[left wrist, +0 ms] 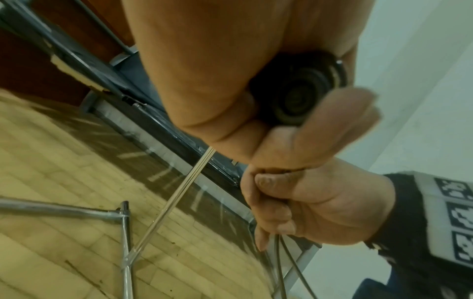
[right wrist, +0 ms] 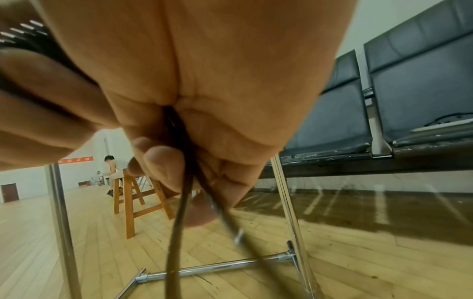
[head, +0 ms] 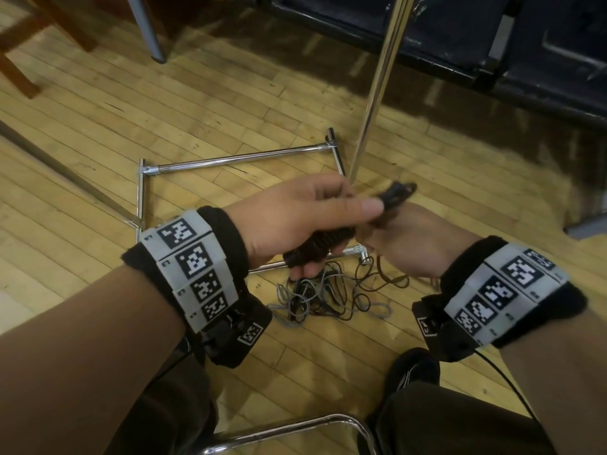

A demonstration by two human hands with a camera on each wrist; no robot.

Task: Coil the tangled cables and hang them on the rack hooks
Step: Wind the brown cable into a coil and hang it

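**Desk:** What are your hands doing, centre of the head view?

**Caption:** Your left hand (head: pixel 305 218) is wrapped around a dark coiled cable bundle (head: pixel 315 247), thumb laid along the top and fingers curled beneath it. The left wrist view shows the round end of that coil (left wrist: pixel 299 91) clamped between palm and fingers. Your right hand (head: pixel 407 238) sits just right of it, touching the left, fingers curled and pinching a thin dark cable (right wrist: pixel 179 202) that hangs down from the fist toward the floor.

**Desk:** And the rest of the cables?

**Caption:** A tangled pile of grey and dark cables (head: pixel 328 297) lies on the wooden floor (head: pixel 164 110) in the lower middle of the head view, directly beneath your hands and between your knees. Strands rise from it to your right hand.

**Desk:** Where is the rack?

**Caption:** Its chrome base frame (head: pixel 236 157) lies on the floor in the centre of the frame, behind your hands, and its upright pole (head: pixel 377 87) climbs out of the top edge. The hooks cannot be seen.

**Desk:** Anything else?

**Caption:** Dark padded seats (head: pixel 460 34) run along the upper right. A wooden stool leg (head: pixel 19 67) stands at upper left. A chrome chair tube (head: pixel 295 425) curves along the bottom edge, with your dark shoe (head: pixel 414 366) beside it.
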